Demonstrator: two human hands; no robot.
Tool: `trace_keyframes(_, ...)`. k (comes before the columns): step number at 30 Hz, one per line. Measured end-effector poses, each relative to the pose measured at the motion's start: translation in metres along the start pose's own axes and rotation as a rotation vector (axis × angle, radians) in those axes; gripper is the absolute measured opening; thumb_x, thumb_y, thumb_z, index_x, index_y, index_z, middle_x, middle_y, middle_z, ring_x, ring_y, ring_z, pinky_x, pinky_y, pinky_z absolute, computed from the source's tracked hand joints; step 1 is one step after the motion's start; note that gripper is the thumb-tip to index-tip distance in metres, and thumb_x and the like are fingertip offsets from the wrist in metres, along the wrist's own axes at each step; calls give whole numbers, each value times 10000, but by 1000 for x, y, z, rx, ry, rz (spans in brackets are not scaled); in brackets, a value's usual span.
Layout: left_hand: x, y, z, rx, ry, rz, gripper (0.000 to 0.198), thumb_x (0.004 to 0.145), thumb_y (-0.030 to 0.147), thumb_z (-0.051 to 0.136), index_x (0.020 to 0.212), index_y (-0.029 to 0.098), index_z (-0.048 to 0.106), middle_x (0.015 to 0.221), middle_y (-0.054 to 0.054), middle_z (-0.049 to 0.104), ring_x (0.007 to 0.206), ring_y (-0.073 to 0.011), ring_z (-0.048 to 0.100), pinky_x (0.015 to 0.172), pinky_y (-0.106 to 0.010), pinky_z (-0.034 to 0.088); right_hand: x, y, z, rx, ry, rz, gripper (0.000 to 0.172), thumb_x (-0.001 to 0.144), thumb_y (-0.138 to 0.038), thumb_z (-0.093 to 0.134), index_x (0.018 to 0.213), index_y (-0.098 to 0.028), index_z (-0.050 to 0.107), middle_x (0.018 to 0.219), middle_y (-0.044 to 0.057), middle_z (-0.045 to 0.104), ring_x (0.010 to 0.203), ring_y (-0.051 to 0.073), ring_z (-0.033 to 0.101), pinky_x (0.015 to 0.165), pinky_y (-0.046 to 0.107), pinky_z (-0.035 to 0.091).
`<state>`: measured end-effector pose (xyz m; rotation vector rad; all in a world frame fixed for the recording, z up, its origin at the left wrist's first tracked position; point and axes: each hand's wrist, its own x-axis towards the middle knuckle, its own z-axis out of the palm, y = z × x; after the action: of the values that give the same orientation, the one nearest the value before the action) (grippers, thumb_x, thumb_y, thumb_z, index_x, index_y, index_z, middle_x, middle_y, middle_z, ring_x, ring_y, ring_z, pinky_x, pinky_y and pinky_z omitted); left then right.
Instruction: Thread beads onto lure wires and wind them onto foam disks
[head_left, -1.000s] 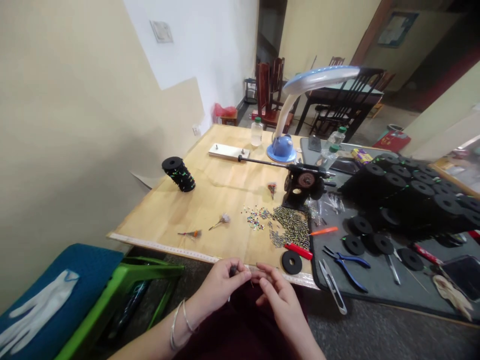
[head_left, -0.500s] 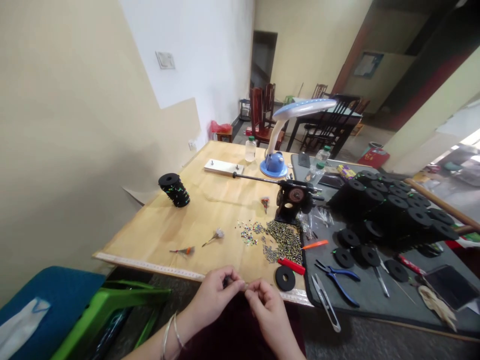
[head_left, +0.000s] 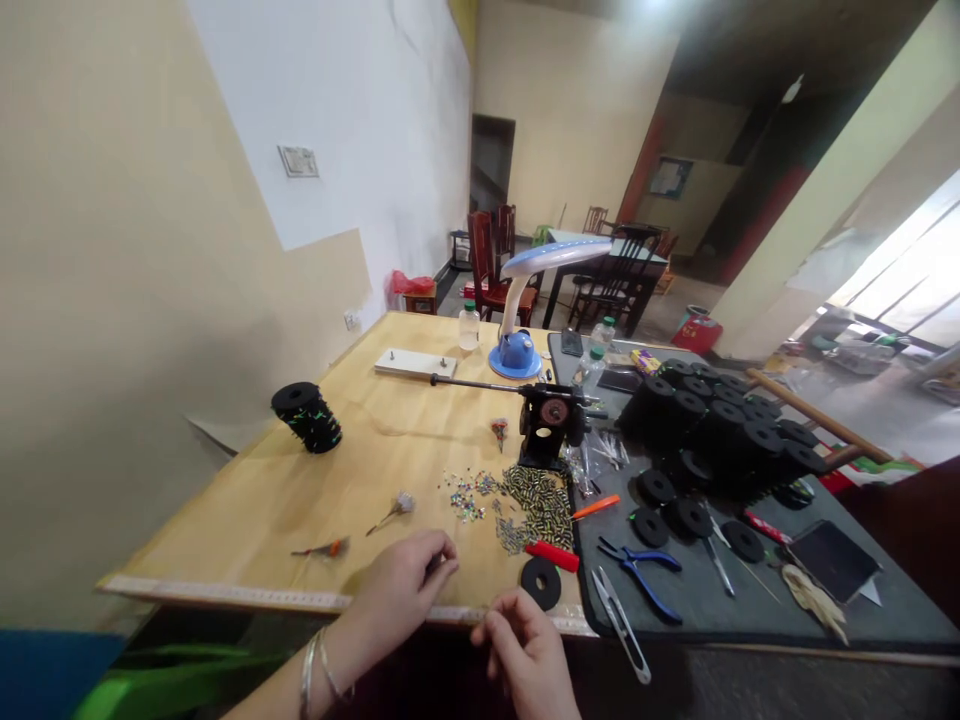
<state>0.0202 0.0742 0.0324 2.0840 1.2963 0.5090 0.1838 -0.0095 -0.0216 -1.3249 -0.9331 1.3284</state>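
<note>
My left hand (head_left: 409, 578), with bracelets on its wrist, is over the table's front edge, its fingers pressed together; what they hold, if anything, is too small to tell. Lower and to the right, my right hand (head_left: 525, 645) is closed in a pinch, its contents also unclear. The two hands are apart. A black foam ring (head_left: 541, 571) lies just beyond my right hand, with a red lighter (head_left: 553, 556) above it. Loose small beads (head_left: 469, 495) and a heap of striped pieces (head_left: 536, 505) are farther back. A feathery bundle (head_left: 401, 503) lies above my left hand.
A black winding device (head_left: 551, 425) with a long rod stands mid-table, behind it a blue lamp (head_left: 515, 352). On the grey mat (head_left: 750, 625) are blue pliers (head_left: 641, 575), tweezer-like snips (head_left: 621, 625) and many black spools (head_left: 720, 430). Another spool stack (head_left: 307, 417) stands left.
My hands have separated; my left hand has moved left and forward over the tabletop, my right hand stays near the edge. The camera view has shifted, showing more of the room's upper part.
</note>
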Motion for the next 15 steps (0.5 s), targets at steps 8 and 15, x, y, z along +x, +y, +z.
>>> trace_keyframes(8, 23, 4, -6, 404, -17, 63, 108, 808, 231, 554, 868, 195, 637, 909, -77, 689, 917, -266, 579, 788, -355, 415, -8, 7, -11, 149, 70, -60, 473, 685, -647, 671, 690, -190, 548, 694, 50, 652, 458, 110, 497, 336, 158, 286)
trace_keyframes(15, 55, 36, 2, 488, 45, 145, 142, 867, 230, 520, 820, 181, 644, 852, -82, 677, 880, -263, 549, 766, -358, 411, -11, 26, -16, 61, 95, -68, 485, 723, -681, 603, 684, -204, 528, 385, -59, 466, 342, 88, 357, 398, 205, 275)
